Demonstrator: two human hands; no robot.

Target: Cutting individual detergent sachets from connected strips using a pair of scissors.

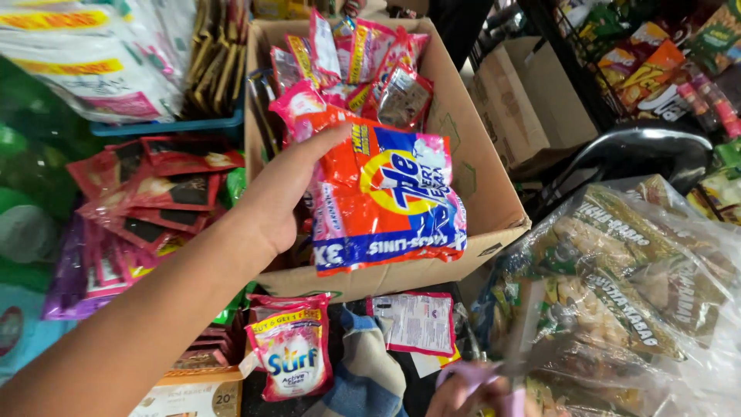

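Your left hand [282, 193] pinches a stack of orange-and-blue plastic detergent sachets [386, 201] over the open brown cardboard box [482, 193], near its front edge. Your right hand [463, 395], at the bottom edge, curls around something lilac; grip unclear. Packets crowd every side.

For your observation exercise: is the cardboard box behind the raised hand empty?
No, the cardboard box holds many pink sachets behind the left hand.

The right hand [463, 395] is cut off by the near edge and blurred, so its grip cannot be told. The left hand [282, 197] hides part of the orange sachets [386, 197], fingers out of sight behind them.
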